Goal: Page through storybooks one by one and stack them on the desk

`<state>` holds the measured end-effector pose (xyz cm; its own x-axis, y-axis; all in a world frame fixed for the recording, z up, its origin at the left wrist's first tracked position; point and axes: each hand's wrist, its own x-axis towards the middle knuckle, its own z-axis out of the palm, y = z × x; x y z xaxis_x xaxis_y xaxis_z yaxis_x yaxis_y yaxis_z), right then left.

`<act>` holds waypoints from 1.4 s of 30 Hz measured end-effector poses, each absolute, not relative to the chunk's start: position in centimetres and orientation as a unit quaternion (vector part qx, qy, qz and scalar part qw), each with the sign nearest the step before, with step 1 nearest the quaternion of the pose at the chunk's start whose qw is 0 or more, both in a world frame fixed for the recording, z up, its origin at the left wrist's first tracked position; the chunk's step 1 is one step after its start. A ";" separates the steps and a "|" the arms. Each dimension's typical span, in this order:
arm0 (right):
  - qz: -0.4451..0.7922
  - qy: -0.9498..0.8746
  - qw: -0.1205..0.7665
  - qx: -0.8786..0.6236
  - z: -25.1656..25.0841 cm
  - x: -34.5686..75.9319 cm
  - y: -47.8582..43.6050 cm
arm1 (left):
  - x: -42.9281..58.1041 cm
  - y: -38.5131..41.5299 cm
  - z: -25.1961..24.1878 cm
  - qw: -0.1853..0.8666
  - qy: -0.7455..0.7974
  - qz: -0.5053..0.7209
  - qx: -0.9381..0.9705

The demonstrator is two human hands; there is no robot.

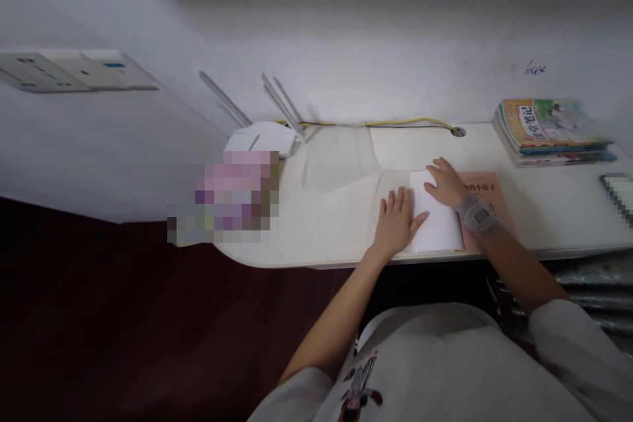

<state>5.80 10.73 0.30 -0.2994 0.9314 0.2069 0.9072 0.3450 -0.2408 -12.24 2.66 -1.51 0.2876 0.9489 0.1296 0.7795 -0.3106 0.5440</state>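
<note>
White paper sheet down on pink book, two open hands on top

And here's the picture: the sheet lies across the left part of the book's cover, with the printed title showing past its right side. The left hand is spread open and flat, fingers fanned, its thumb reaching onto the sheet's left edge. The right hand sits at the sheet's top edge, fingers lightly bent, pressing down rather than pinching. Neither hand has a grip on anything. A grey wrist band circles the right wrist.

Where do things stand? The sheet is on the book and squared up fairly neatly. Whether it's folded, I can't tell from up here.

Around them, the white desk carries a translucent plastic sheet. A yellow-and-black cable runs along the back to a grommet. Off to the right sits a stack of exercise books, and to the left a white Wi-Fi router, with a pixelated blur in front of it. Beyond the desk, a white wall rises, and a dark red floor spreads below.
</note>
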 end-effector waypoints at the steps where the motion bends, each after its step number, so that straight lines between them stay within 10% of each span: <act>1: 0.042 -0.800 0.164 -0.575 0.1 5.7 10.7 | -12.7 2.9 -1.4 0.238 0.554 0.269 0.751; 10: 0.043 -0.798 0.223 -0.558 -1.4 5.8 11.2 | -17.0 8.5 1.9 0.702 0.488 0.395 0.335; 21: 0.046 -0.798 0.273 -0.535 -2.3 6.1 11.3 | -16.3 12.3 2.6 0.048 0.476 -0.091 0.874; 30: 0.041 -0.796 0.266 -0.541 -2.6 6.2 11.3 | -15.6 12.4 2.2 0.039 0.491 -0.082 0.867; 42: 0.065 -0.767 0.254 -0.585 -0.4 5.4 10.9 | -13.9 1.9 0.0 0.116 0.498 0.224 0.830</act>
<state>5.44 10.88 -0.39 -0.1864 0.9307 0.3147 0.8647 0.3074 -0.3971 -13.92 1.89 -0.03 0.4034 0.8786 0.2557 0.7747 -0.4766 0.4156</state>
